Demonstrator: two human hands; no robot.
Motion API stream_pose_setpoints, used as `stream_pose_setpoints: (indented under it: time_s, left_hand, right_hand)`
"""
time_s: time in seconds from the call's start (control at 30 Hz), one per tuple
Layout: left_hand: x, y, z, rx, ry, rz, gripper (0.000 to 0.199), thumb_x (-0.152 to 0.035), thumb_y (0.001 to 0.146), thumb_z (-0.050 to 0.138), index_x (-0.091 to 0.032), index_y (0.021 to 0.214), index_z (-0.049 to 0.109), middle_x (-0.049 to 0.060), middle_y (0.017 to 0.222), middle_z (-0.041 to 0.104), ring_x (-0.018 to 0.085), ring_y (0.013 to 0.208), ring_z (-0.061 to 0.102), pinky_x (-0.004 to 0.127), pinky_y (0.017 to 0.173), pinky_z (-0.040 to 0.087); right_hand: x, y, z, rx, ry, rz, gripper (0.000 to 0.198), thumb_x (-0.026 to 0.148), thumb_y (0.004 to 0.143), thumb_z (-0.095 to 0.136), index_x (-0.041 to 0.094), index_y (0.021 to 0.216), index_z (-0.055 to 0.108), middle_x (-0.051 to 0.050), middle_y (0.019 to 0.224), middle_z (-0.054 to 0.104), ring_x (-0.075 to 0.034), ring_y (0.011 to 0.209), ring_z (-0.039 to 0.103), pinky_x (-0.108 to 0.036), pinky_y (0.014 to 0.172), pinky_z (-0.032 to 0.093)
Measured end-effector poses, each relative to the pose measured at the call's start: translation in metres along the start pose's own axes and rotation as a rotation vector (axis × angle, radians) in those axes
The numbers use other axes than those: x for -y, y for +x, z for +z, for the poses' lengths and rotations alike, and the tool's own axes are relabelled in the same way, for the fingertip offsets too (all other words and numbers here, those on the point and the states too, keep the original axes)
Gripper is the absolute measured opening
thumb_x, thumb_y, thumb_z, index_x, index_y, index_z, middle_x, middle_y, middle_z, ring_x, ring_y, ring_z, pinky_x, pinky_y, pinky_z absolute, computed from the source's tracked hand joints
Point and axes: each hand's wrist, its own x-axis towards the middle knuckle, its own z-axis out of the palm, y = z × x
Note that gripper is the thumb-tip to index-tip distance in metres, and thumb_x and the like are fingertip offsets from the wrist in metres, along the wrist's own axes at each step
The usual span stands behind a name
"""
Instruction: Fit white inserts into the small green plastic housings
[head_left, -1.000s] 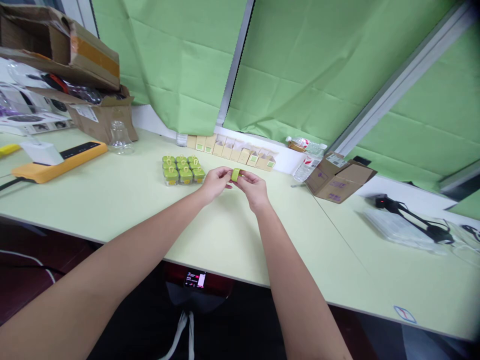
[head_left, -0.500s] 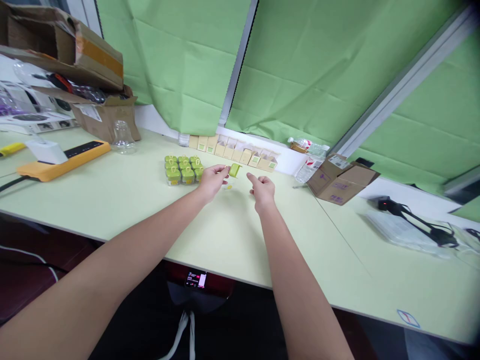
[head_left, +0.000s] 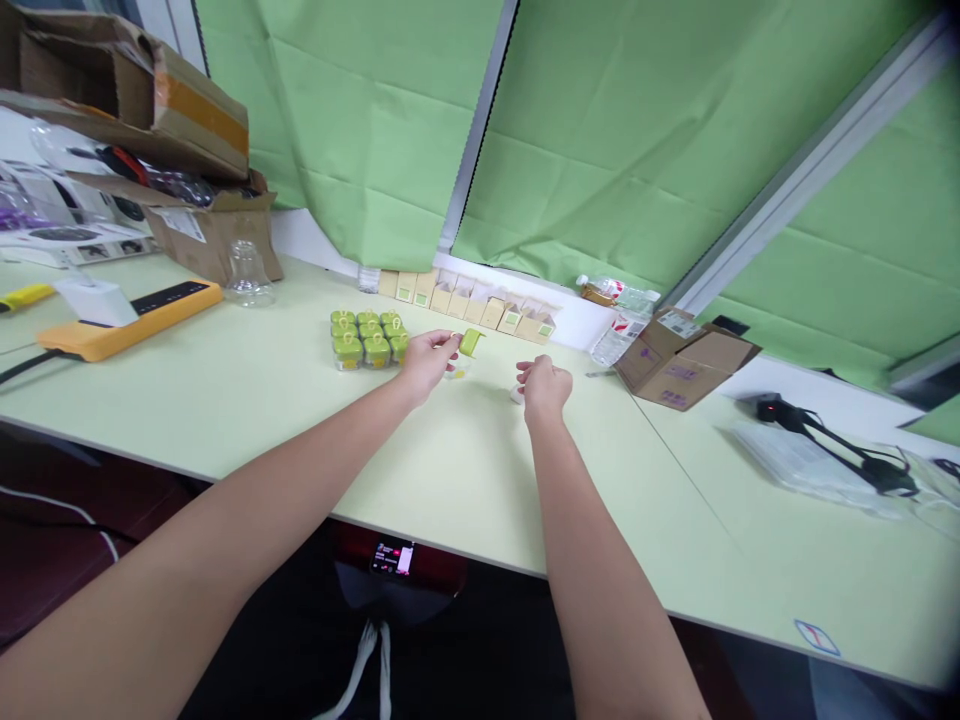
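My left hand (head_left: 429, 366) is closed in a pinch on a small clear box with a green lid (head_left: 470, 342). The lid stands tilted up, and the clear body (head_left: 457, 370) shows below it near the tabletop. To the right, my right hand (head_left: 545, 385) has its fingers curled together. A small white piece (head_left: 517, 394) shows at its fingertips, partly hidden by the hand; its kind is not clear. Several matching green-lidded boxes (head_left: 367, 338) stand in a tight block just left of my left hand.
A row of small tan cartons (head_left: 472, 300) lines the wall behind. Plastic bottles (head_left: 619, 295) and a cardboard box (head_left: 679, 358) stand at right. An orange power strip (head_left: 161, 310) and a clear plastic cup (head_left: 247, 275) lie left on the table (head_left: 450, 470).
My right hand has moved right, away from the green-lidded box, and its extended finger has curled in. The white piece now shows at its fingertips. My left hand has barely moved.
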Motion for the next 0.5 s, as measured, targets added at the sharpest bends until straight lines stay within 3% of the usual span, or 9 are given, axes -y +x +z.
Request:
stream_pose_setpoints:
  time_s: [0.13, 0.23, 0.37, 0.5]
  left_hand:
    - [0.001, 0.0, 0.0, 0.001, 0.006, 0.007, 0.019, -0.035, 0.074, 0.074, -0.017, 0.078, 0.07, 0.004, 0.08, 0.066, 0.012, 0.066, 0.058, 0.022, 0.054, 0.048]
    - [0.002, 0.0, 0.0, -0.001, 0.016, 0.004, 0.017, -0.034, 0.076, 0.073, -0.017, 0.079, 0.071, 0.004, 0.081, 0.066, 0.012, 0.066, 0.059, 0.023, 0.053, 0.049]
    - [0.002, 0.0, 0.0, -0.002, 0.019, -0.007, 0.018, -0.034, 0.075, 0.073, -0.017, 0.079, 0.071, 0.005, 0.083, 0.067, 0.012, 0.066, 0.058, 0.022, 0.053, 0.048]
    - [0.001, 0.0, 0.0, -0.005, 0.008, -0.022, 0.02, -0.036, 0.074, 0.075, -0.017, 0.079, 0.071, 0.005, 0.082, 0.067, 0.011, 0.065, 0.059, 0.023, 0.054, 0.048]
  right_hand:
    - [0.006, -0.002, 0.003, 0.001, 0.145, 0.162, 0.033, 0.033, 0.079, 0.041, 0.022, 0.051, 0.055, -0.009, 0.062, 0.069, -0.017, 0.046, 0.056, -0.031, 0.044, 0.043]
    - [0.013, 0.0, 0.001, -0.063, 0.154, 0.224, 0.031, 0.031, 0.079, 0.044, 0.023, 0.05, 0.05, -0.005, 0.046, 0.058, -0.016, 0.038, 0.046, -0.031, 0.04, 0.038]
    - [0.015, 0.001, -0.001, -0.057, 0.162, 0.171, 0.031, 0.035, 0.079, 0.046, 0.025, 0.05, 0.045, 0.001, 0.039, 0.043, -0.014, 0.037, 0.038, -0.03, 0.038, 0.033]
    - [0.009, -0.001, 0.001, 0.027, 0.151, 0.07, 0.03, 0.042, 0.081, 0.045, 0.02, 0.066, 0.06, -0.002, 0.059, 0.061, -0.014, 0.047, 0.053, -0.026, 0.042, 0.041]
